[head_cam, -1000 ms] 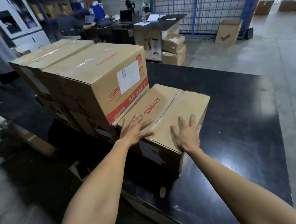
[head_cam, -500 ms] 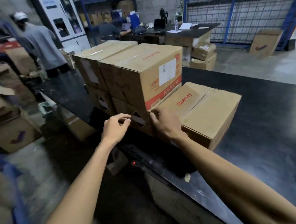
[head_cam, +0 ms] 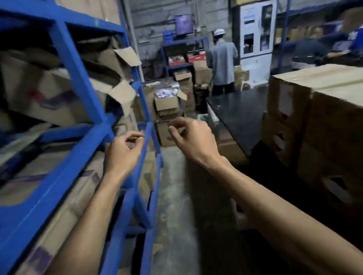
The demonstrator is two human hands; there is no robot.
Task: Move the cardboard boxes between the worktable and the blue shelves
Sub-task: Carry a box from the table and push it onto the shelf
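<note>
Both hands raised over the aisle floor (head_cam: 172,202), between the blue shelves (head_cam: 82,84) and the worktable (head_cam: 239,111). Neither holds anything. Left hand (head_cam: 121,152): fingers loosely curled, thumb and forefinger tips near each other, nothing between them; it sits in front of the shelf frame's front edge. Whether it touches the rail cannot be told. Right hand (head_cam: 194,136): fingers likewise loosely curled and empty, out over the aisle, well apart from the table.

Cardboard boxes on the worktable (head_cam: 329,109): plain brown, stacked two high along the table's near-right part, reaching its aisle-side edge. Top faces closed and flat. Dark cut-out handle slots show on the lower boxes' side faces. A pale label on the end face of the far upper box; print unreadable. Far end of the black tabletop bare.

Cardboard boxes on the shelves (head_cam: 51,97): brown, packed on several levels behind the blue rails. Upper ones are crumpled, with flaps sticking open toward the aisle; a red and purple mark shows on one side face, blurred. Lower ones lie flatter, purple marks on their near edges.

More boxes (head_cam: 166,108) piled on the floor at the aisle's far end. A person in a grey shirt (head_cam: 221,63) stands beyond, back turned.
</note>
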